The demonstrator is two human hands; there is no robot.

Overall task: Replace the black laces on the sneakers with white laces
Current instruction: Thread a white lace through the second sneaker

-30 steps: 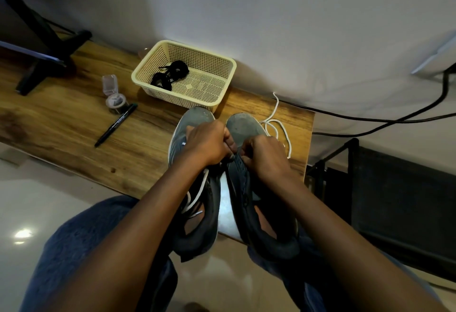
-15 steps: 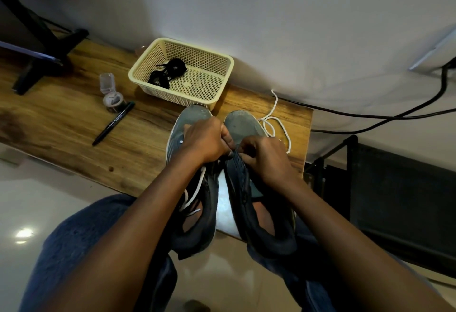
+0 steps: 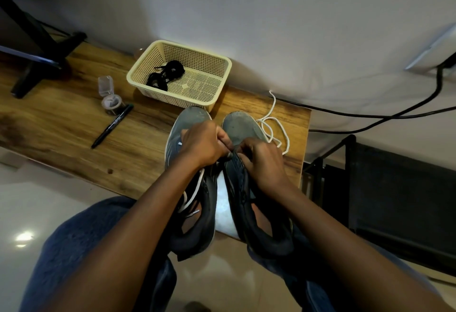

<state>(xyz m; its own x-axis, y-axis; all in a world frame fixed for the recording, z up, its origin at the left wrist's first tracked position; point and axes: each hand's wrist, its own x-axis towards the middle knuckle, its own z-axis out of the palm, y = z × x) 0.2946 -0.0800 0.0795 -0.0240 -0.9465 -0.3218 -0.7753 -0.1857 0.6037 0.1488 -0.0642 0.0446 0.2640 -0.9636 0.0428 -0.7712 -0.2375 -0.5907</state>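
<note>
Far left on the wooden table [image 3: 61,124] lie a black pen [image 3: 112,126] and a small clear pot [image 3: 109,99]; beyond them a cream basket [image 3: 217,82] holds the black laces [image 3: 165,74], already out of the shoes. The two grey sneakers [image 3: 192,119] stand side by side at the table's near edge, heels hanging over the person's lap. A white lace [image 3: 195,188] trails from the left shoe (threaded, it seems). The left hand [image 3: 202,145] is curled closed, its fingers [image 3: 222,139] pinched together over the gap between the shoes; the right hand [image 3: 261,161] is bunched against the right sneaker's eyelet edge. What either actually clamps I cannot tell. A loose white lace [image 3: 271,126] coils just beside the right shoe's toe. I'd judge it light, limp and apt to slip; best pinched close to its stiff tip for poking through eyelets.
</note>
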